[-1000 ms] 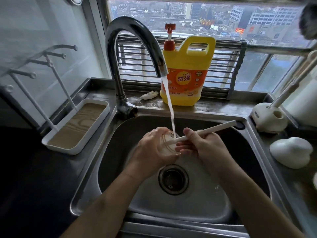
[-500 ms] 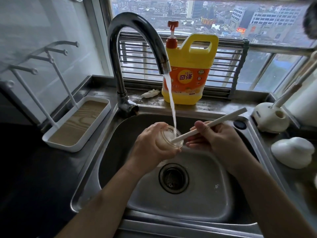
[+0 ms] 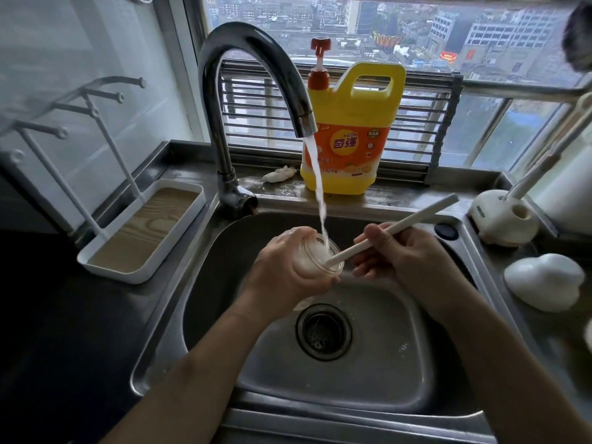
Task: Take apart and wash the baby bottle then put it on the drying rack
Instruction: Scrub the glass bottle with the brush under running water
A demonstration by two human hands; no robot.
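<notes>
Steel sink (image 3: 416,395) under a city window, tap (image 3: 253,49) running. Head view: left hand (image 3: 282,270) wraps the bottle (image 3: 315,259) over the basin, mouth under the stream. Right hand (image 3: 407,254) pinches the brush handle (image 3: 413,214), drawn further out than before. Inside scrub likely underway; drying rack (image 3: 144,238) holds nothing yet.

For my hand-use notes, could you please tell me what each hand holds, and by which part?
The left hand wraps the clear baby bottle around its body; the right hand pinches the white brush handle near its middle.
</notes>
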